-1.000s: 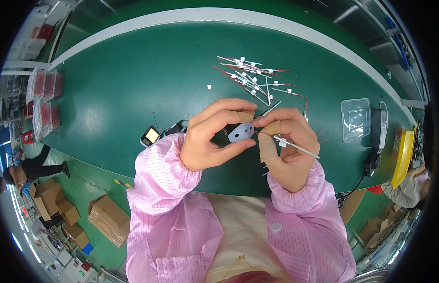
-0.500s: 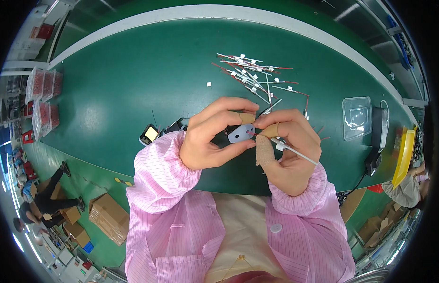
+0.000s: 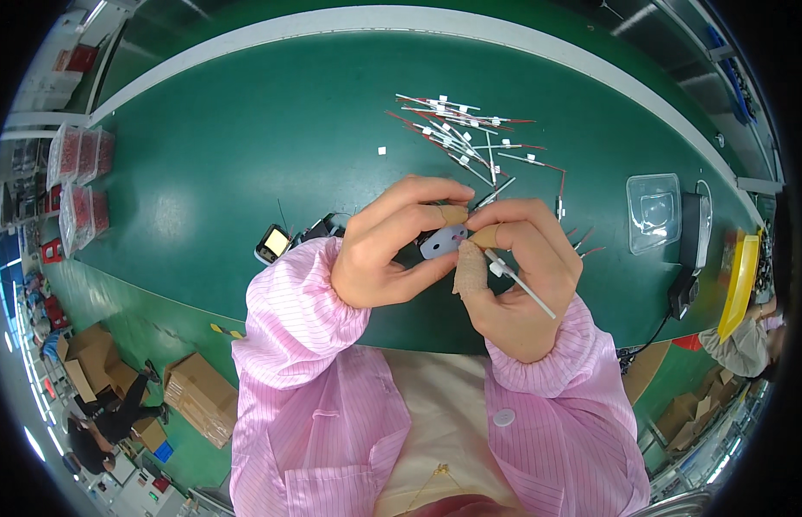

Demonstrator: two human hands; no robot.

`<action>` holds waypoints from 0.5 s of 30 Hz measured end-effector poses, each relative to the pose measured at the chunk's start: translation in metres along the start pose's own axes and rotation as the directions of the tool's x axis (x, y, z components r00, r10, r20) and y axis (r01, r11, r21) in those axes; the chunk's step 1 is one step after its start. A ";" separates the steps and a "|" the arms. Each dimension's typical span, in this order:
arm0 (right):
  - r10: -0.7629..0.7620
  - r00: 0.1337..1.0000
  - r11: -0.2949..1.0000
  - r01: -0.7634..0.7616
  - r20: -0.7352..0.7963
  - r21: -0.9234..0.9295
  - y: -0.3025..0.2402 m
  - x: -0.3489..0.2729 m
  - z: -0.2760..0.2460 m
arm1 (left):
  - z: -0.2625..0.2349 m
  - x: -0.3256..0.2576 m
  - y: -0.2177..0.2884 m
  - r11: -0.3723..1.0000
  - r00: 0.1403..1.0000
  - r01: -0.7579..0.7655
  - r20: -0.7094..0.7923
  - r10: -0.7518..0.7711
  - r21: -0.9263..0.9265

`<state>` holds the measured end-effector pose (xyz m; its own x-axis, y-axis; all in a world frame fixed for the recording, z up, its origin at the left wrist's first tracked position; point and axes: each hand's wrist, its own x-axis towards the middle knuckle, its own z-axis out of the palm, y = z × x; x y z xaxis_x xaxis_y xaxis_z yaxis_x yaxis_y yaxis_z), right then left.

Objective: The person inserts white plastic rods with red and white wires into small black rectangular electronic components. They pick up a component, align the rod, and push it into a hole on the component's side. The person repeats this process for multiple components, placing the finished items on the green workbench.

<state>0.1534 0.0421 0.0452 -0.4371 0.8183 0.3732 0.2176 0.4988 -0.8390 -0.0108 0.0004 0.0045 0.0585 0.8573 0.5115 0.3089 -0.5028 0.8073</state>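
Note:
My left hand (image 3: pixel 385 246) is closed round a small grey oval-faced housing (image 3: pixel 437 245), dark behind its face and with a dark round hole in it. My right hand (image 3: pixel 523 258) has tan coverings on its thumb and forefinger, pinched together at the housing's right end. A thin white sleeved wire (image 3: pixel 532 295) with a white tag lies across that palm, its inner end leading to the pinched fingertips. The fingertips hide where wire and housing meet. Beyond my hands lies a loose pile of similar tagged wires (image 3: pixel 457 138), white with red ends.
Left of my left hand are a small black device with a pale yellow window (image 3: pixel 273 244) and dark parts (image 3: pixel 325 227). A clear plastic tray (image 3: pixel 653 215), a black boxy device (image 3: pixel 695 231) and a yellow bin (image 3: pixel 739 289) stand right. Clear boxes (image 3: pixel 80 155) hold reddish parts at far left.
My right thumb and fingers have shifted slightly left, closer over the housing's end, and the white wire has swung with them. A person on the floor at left has moved.

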 end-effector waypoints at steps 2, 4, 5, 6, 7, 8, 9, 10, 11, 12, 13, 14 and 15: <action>-0.015 1.000 1.000 0.015 0.005 -0.006 0.000 0.000 0.000 | 0.000 -0.001 -0.001 1.000 1.000 0.011 -0.001 -0.011 -0.004; -0.010 1.000 1.000 0.010 0.010 -0.004 0.001 0.001 -0.001 | -0.001 -0.001 -0.001 1.000 1.000 -0.002 -0.014 0.002 -0.013; -0.008 1.000 1.000 0.008 0.012 -0.002 0.001 0.001 -0.001 | -0.001 -0.001 -0.001 1.000 1.000 -0.009 -0.021 0.009 -0.017; -0.009 1.000 1.000 0.009 0.015 -0.003 0.001 0.001 -0.001 | -0.001 -0.001 -0.002 1.000 1.000 -0.013 -0.023 0.013 -0.014; -0.009 1.000 1.000 0.010 0.017 -0.004 0.000 0.001 -0.001 | -0.001 -0.001 -0.002 1.000 1.000 -0.018 -0.025 0.017 -0.010; -0.010 1.000 1.000 0.010 0.020 -0.004 -0.001 0.001 -0.001 | -0.002 -0.001 -0.001 1.000 0.999 -0.022 -0.027 0.022 -0.006; -0.018 1.000 1.000 0.019 0.024 -0.014 -0.002 0.002 -0.001 | -0.002 0.000 -0.001 1.000 0.999 -0.031 -0.032 0.031 -0.004; -0.026 0.999 0.999 0.027 0.028 -0.024 -0.002 0.002 -0.001 | -0.002 0.000 -0.002 0.999 0.999 -0.040 -0.036 0.040 -0.001; -0.035 0.999 0.999 0.036 0.032 -0.034 -0.003 0.002 0.000 | -0.003 0.000 -0.002 0.999 0.998 -0.049 -0.041 0.049 0.002; -0.026 0.999 0.999 0.027 0.036 -0.033 -0.003 0.002 0.000 | -0.002 0.000 -0.002 0.999 0.998 -0.051 -0.044 0.051 -0.002; -0.018 0.999 0.999 0.019 0.040 -0.033 -0.003 0.001 0.000 | -0.002 0.000 -0.002 0.999 0.997 -0.053 -0.047 0.053 -0.007; -0.009 0.999 0.999 0.011 0.043 -0.033 -0.002 0.001 0.000 | -0.001 0.000 -0.003 0.998 0.997 -0.056 -0.050 0.055 -0.011; -0.050 0.997 0.998 0.053 0.051 -0.046 -0.002 0.002 0.000 | -0.001 0.000 -0.002 0.998 0.997 -0.058 -0.046 0.057 -0.008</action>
<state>0.1522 0.0429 0.0473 -0.4913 0.7766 0.3943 0.2338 0.5537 -0.7992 -0.0127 0.0013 0.0032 0.0325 0.8211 0.5698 0.2971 -0.5523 0.7789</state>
